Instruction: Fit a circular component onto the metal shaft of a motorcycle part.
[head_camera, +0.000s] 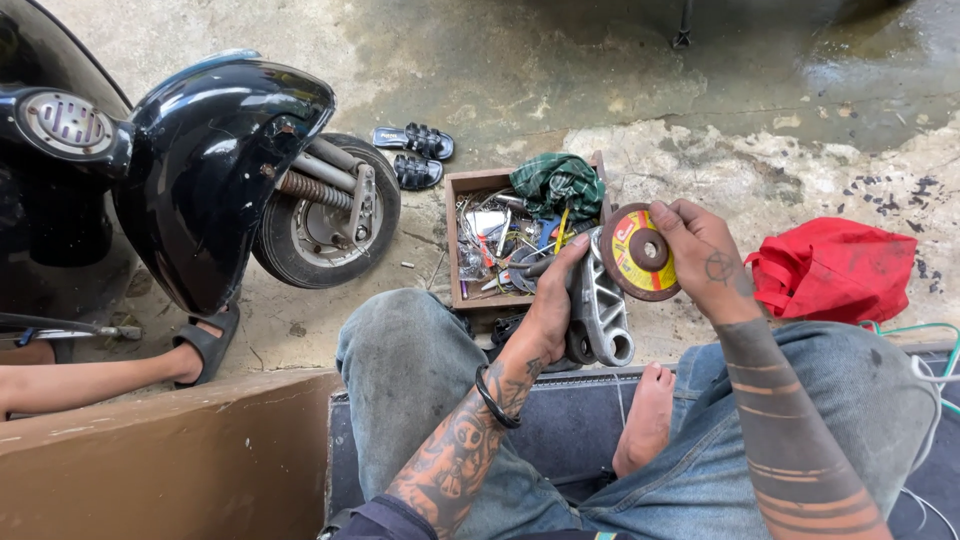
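- Cracked, stained concrete floor (620, 90) lies below me, with a black scooter (200, 150) at the left and a red bag (835, 268) at the right.
- My left hand (552, 305) is wrapped around a grey metal bracket (600, 310), fingers curled shut on it, above my knees.
- My right hand (705, 260) pinches a round cutting disc (640, 252) by its rim, thumb and fingertips pressed on it, just beside the bracket.
- Behind both sits a wooden box (455, 240) full of tools, a green cloth (558, 182) on top.
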